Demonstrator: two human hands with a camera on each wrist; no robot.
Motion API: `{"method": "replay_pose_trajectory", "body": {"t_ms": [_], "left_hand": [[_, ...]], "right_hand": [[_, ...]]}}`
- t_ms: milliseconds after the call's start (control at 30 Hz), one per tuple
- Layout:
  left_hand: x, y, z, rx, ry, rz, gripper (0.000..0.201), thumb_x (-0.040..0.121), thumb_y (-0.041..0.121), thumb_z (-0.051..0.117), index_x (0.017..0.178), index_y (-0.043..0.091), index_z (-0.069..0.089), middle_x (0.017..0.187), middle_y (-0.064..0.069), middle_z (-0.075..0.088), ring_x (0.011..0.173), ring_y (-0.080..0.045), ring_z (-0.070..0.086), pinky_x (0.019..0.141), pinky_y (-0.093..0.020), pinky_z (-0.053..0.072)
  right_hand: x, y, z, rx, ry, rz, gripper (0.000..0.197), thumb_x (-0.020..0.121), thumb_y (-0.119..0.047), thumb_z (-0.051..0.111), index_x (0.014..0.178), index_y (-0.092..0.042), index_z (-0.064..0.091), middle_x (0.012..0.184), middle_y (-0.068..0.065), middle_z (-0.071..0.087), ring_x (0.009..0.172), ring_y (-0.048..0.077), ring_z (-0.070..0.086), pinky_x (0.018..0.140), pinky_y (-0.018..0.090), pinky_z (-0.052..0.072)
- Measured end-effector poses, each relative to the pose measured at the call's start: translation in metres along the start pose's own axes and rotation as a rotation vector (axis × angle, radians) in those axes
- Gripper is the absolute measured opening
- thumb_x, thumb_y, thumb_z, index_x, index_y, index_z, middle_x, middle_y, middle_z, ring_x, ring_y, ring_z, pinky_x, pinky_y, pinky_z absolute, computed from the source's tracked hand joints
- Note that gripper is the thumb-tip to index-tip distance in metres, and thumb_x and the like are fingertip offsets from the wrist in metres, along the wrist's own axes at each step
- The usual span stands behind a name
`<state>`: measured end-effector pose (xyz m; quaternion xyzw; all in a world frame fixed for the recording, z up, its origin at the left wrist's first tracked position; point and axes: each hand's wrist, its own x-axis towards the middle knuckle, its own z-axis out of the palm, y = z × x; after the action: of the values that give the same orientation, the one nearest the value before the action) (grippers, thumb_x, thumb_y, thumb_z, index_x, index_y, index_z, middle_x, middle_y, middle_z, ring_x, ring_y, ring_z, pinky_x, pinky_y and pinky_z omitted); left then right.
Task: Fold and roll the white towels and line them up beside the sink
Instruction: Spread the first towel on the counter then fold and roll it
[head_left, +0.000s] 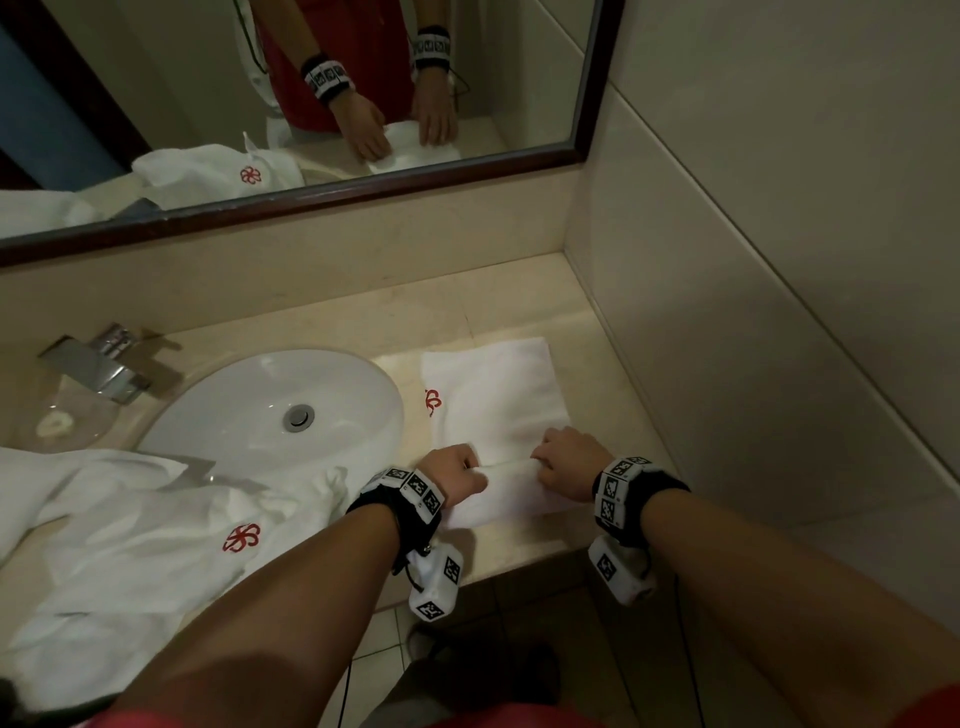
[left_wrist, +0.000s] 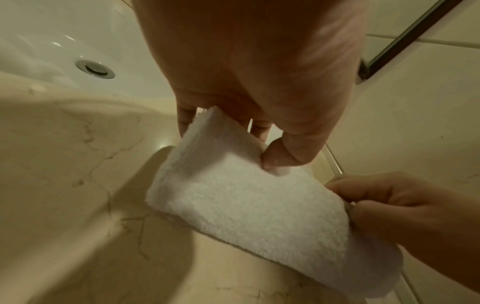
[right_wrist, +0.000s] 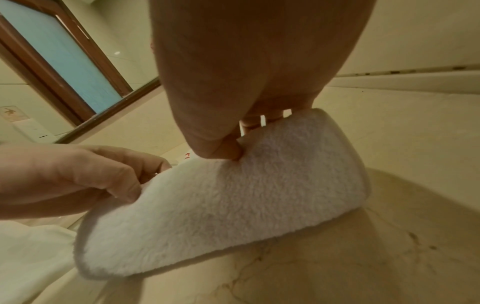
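The towel (head_left: 493, 410) lay folded into a strip on the counter (head_left: 519, 291), just right of the sink (head_left: 270, 405), its near end turned up into the start of a roll. Both hands were clamped on that turned-up end: the left hand (head_left: 454, 470) pinched its left corner between thumb and curled fingers, and the right hand (head_left: 566, 462) pinched the right corner the same way. The wrist views showed the thick pile bent over in a loose, open curl rather than a tight core. The chief risk, as I judged it, was a slack or crooked roll: if one hand led the other, the roll would run off at an angle and come out cone-shaped, with its ends uneven. A loose first turn would likely leave a soft, fat roll that springs open once released. The strip's layers could also slide apart, since nothing held down the far end. The other towels (head_left: 156, 540) lay heaped left of and partly over the sink, close to the left forearm, which might drag them.
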<state>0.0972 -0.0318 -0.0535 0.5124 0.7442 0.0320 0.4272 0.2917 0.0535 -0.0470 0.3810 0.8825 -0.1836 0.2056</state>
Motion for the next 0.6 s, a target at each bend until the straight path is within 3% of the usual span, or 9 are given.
{"method": "replay_pose_trajectory", "body": {"t_ms": [200, 400, 500, 600], "left_hand": [[0.008, 0.001, -0.008, 0.015, 0.003, 0.009, 0.015, 0.081, 0.026, 0.063, 0.093, 0.019, 0.069, 0.088, 0.003, 0.065, 0.084, -0.017, 0.06, 0.07, -0.022, 0.043], [0.01, 0.003, -0.008, 0.071, 0.023, -0.052, 0.022, 0.07, 0.034, 0.063, 0.091, 0.033, 0.071, 0.091, 0.01, 0.069, 0.087, -0.016, 0.065, 0.081, -0.03, 0.056], [0.004, 0.007, -0.005, 0.078, 0.111, -0.043, 0.023, 0.067, 0.027, 0.059, 0.087, 0.037, 0.066, 0.092, 0.012, 0.066, 0.086, -0.016, 0.063, 0.082, -0.031, 0.054], [-0.003, 0.01, 0.001, 0.151, 0.263, 0.05, 0.023, 0.073, 0.017, 0.059, 0.09, 0.032, 0.061, 0.098, 0.006, 0.056, 0.092, -0.02, 0.056, 0.084, -0.036, 0.049]], "right_hand": [[0.008, 0.002, 0.0, 0.068, 0.021, -0.016, 0.037, 0.092, -0.029, 0.044, 0.126, -0.027, 0.058, 0.123, 0.005, 0.058, 0.114, 0.028, 0.05, 0.093, 0.04, 0.043], [0.009, 0.004, 0.0, 0.086, 0.026, -0.01, 0.038, 0.09, -0.028, 0.045, 0.127, -0.029, 0.057, 0.124, 0.004, 0.058, 0.115, 0.027, 0.05, 0.093, 0.038, 0.042], [0.007, 0.003, 0.003, 0.101, 0.024, 0.001, 0.04, 0.092, -0.027, 0.044, 0.131, -0.027, 0.052, 0.129, 0.004, 0.054, 0.118, 0.027, 0.047, 0.096, 0.039, 0.04], [0.001, 0.005, 0.006, 0.126, 0.117, 0.036, 0.042, 0.092, -0.026, 0.046, 0.134, -0.024, 0.049, 0.13, 0.005, 0.051, 0.117, 0.027, 0.047, 0.096, 0.039, 0.04]]}}
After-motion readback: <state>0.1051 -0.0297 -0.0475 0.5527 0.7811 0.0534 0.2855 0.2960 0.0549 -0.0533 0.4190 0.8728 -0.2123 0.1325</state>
